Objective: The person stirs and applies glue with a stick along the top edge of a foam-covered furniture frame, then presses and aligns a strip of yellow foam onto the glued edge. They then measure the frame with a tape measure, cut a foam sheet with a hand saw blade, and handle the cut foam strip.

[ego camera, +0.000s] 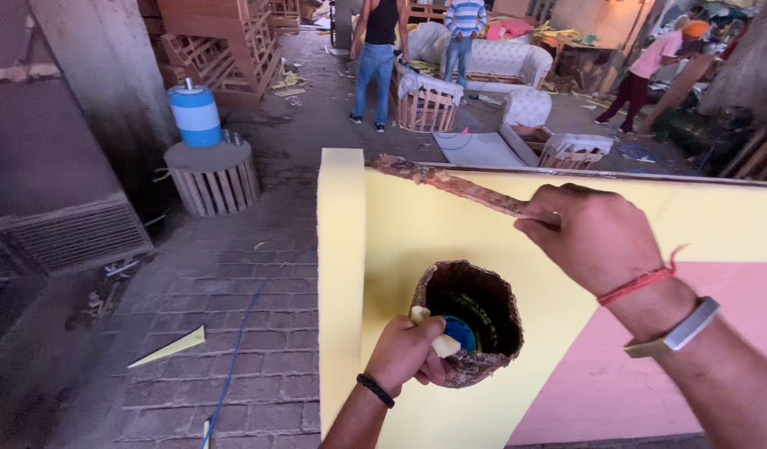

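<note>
Item: glue-crusted tin (475, 324), dark inside, rim caked brown, near the yellow foam slab's (400, 224) left edge. My left hand (408, 353) grips it; my right hand (595, 237) clenches a crusted stick (458, 185).

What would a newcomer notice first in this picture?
The big yellow foam sheet fills the middle. On it, the left hand holds a crusted can, and the right hand holds a crusted stick above it. A blue and white jug stands far left.
</note>
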Tool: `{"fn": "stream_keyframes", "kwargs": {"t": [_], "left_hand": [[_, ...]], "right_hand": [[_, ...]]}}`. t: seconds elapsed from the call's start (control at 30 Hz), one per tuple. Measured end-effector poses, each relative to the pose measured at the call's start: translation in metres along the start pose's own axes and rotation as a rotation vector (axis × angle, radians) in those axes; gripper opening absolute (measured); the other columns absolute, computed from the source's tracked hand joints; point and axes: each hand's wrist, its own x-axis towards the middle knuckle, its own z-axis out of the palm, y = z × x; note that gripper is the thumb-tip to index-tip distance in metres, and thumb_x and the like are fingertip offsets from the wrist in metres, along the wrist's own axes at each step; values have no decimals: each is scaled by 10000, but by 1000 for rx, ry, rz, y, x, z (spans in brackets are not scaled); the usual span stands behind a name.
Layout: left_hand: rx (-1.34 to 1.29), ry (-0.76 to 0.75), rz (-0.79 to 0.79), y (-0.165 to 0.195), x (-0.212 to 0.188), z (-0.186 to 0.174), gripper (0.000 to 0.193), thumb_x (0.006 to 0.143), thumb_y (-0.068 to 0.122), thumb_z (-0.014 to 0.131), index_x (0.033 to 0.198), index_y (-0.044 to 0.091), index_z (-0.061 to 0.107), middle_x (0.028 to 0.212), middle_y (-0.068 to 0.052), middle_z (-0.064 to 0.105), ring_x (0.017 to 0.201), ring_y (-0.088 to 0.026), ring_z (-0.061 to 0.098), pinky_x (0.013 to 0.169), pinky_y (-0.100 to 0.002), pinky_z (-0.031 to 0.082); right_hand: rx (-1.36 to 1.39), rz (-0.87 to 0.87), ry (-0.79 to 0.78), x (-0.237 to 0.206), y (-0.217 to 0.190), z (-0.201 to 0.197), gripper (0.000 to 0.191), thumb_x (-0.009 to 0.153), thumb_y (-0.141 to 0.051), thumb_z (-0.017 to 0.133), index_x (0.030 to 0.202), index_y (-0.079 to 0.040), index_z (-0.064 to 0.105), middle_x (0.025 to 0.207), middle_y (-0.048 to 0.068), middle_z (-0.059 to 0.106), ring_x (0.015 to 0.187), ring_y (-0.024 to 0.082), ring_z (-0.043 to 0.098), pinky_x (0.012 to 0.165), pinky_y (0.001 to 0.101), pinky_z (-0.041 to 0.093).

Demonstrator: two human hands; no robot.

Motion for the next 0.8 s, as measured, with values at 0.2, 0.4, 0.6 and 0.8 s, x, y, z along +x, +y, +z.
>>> {"fn": "stream_keyframes", "kwargs": {"t": [0.2,0.4,0.6,0.8], "left_hand": [[-7,39,16,-6,3,-23,543,1012,321,558,655,-73,668,546,-184,683,522,-227,734,416,-290,563],[-1,38,19,-12,5,-32,544,1009,324,568,655,-78,660,554,-186,686,527,-231,743,416,-290,560],[-18,39,-9,-13,4,-38,545,1000,336,579,656,-77,664,555,-188,688,509,-239,724,420,-291,567],[-27,30,10,-10,4,-28,536,987,309,593,665,-115,662,546,-195,684,502,-243,729,416,-308,576]], "right_hand": [[-76,27,37,14,-39,-25,132,875,-335,777,905,-208,768,806,35,738,679,281,704,618,416,555],[-99,118,-15,-12,30,28,183,879,-361,794,923,-186,763,813,37,731,675,261,696,621,398,560],[71,256,119,-66,133,46,221,921,-340,810,967,-130,763,762,43,706,622,167,683,586,315,571],[46,157,27,-19,24,27,181,851,-336,805,942,-181,782,809,62,760,677,252,730,628,383,578]]}}
